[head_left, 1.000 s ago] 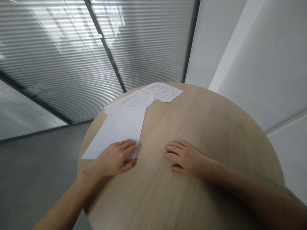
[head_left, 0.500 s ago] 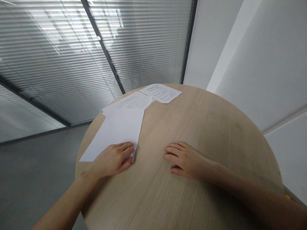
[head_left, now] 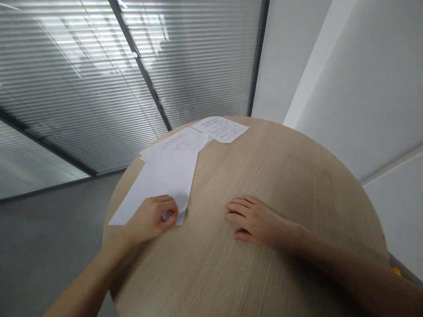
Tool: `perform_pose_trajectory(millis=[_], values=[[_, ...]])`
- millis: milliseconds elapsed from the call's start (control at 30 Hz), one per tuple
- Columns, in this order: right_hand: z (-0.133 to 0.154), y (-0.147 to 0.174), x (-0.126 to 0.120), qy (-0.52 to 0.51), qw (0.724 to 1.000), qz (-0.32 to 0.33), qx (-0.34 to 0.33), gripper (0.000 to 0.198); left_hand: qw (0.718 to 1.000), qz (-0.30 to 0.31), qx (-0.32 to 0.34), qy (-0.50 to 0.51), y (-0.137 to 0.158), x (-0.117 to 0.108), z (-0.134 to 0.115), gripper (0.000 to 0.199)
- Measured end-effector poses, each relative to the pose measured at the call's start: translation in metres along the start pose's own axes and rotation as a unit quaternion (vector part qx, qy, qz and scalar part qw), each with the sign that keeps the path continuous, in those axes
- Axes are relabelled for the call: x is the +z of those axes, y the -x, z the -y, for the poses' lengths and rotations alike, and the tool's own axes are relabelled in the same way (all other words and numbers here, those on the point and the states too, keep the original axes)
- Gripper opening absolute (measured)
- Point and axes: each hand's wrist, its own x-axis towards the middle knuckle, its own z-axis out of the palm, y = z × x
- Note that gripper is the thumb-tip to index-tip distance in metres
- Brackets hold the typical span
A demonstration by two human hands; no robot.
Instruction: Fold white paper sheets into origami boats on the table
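A blank white sheet of paper [head_left: 165,176] lies on the left side of the round wooden table. At its near right corner, my left hand [head_left: 153,215] has thumb and forefinger closed in a pinch. Beside those fingertips the paper bends up slightly, with white showing beneath the bend; whether that is a second sheet I cannot tell. My right hand [head_left: 253,222] rests palm down on the bare wood, right of the paper. Its fingers are loosely stretched out and hold nothing.
Behind the blank sheet, partly under it, are papers with faint writing [head_left: 185,140]. A printed sheet [head_left: 220,129] lies at the far edge of the round table [head_left: 280,176]. Glass partitions with blinds [head_left: 205,57] stand beyond, and a white wall [head_left: 370,79] on the right.
My left hand has drawn back a little to the left, its fingers going from lying over the paper's corner to a pinch. The corner now bends. My right hand stays put.
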Motion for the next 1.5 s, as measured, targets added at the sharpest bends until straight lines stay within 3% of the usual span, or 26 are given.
perform_pose_trajectory(millis=[167, 433, 567, 700, 867, 1000, 1167, 1267, 1367, 1500], values=[[0.000, 0.000, 0.001, 0.001, 1.000, 0.001, -0.002, 0.038, 0.990, 0.090, -0.049, 0.097, -0.003, -0.004, 0.005, 0.017], [0.001, 0.000, -0.002, 0.001, 1.000, 0.006, 0.000, 0.037, 0.986, 0.095, -0.071, 0.121, -0.004, -0.002, 0.008, 0.019], [0.001, 0.000, -0.001, -0.004, 1.000, 0.004, 0.003, 0.038, 0.988, 0.056, -0.093, 0.111, -0.004, -0.006, 0.008, 0.021], [-0.001, 0.000, 0.000, -0.013, 1.000, 0.005, 0.006, 0.037, 0.987, -0.051, -0.123, 0.088, -0.012, -0.010, 0.003, 0.026], [-0.005, 0.002, -0.004, -0.068, 0.996, -0.025, 0.054, 0.042, 0.982, -0.131, -0.115, 0.065, -0.033, -0.008, -0.026, 0.030], [-0.013, 0.005, -0.003, -0.207, 0.962, -0.092, 0.152, 0.047, 0.985, -0.125, -0.073, 0.097, -0.051, 0.004, -0.055, 0.027], [-0.027, 0.006, 0.002, -0.382, 0.867, -0.210, 0.241, 0.050, 0.985, -0.074, -0.030, 0.152, -0.065, 0.028, -0.084, 0.026], [-0.034, 0.005, 0.001, -0.428, 0.832, -0.237, 0.262, 0.047, 0.983, -0.043, -0.017, 0.176, -0.069, 0.041, -0.099, 0.025], [-0.040, 0.005, 0.000, -0.418, 0.824, -0.244, 0.296, 0.042, 0.980, -0.020, -0.005, 0.198, -0.072, 0.047, -0.111, 0.024], [-0.051, 0.009, 0.003, -0.366, 0.842, -0.222, 0.327, 0.028, 0.979, -0.013, 0.052, 0.196, -0.074, 0.047, -0.110, 0.024]])
